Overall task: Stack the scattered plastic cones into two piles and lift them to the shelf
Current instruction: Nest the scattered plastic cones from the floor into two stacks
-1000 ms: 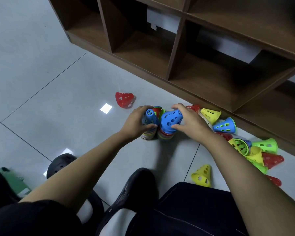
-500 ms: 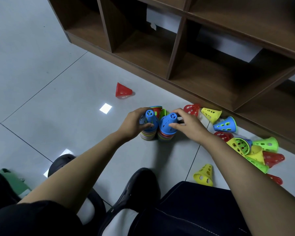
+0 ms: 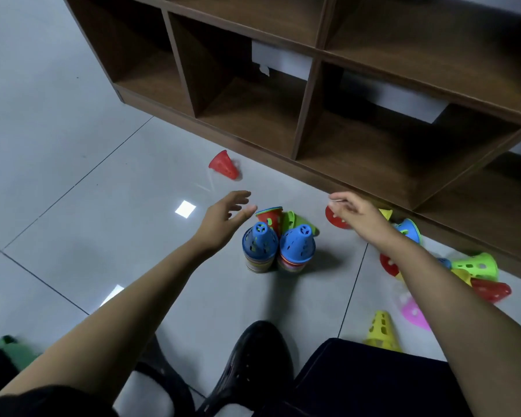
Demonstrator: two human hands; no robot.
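Two upright piles of plastic cones stand side by side on the floor, the left pile (image 3: 259, 246) and the right pile (image 3: 297, 246), each topped by a blue cone. My left hand (image 3: 223, 219) hovers open just above and left of them, holding nothing. My right hand (image 3: 354, 213) is open to their right, over a red cone (image 3: 333, 218). A red cup-up cone (image 3: 269, 216) and a green cone (image 3: 294, 221) lie behind the piles. A lone red cone (image 3: 223, 164) lies farther back left. Several loose cones, among them a green one (image 3: 475, 266), lie scattered right.
A brown wooden shelf unit (image 3: 310, 115) with open compartments runs along the back, its base on the floor. A yellow cone (image 3: 381, 331) and a pink cone (image 3: 414, 313) lie near my knee. My black shoe (image 3: 253, 365) is in front of the piles.
Both hands have let go of the blue-topped piles and lifted away, the left to the upper left and the right to the upper right. The piles stay standing.
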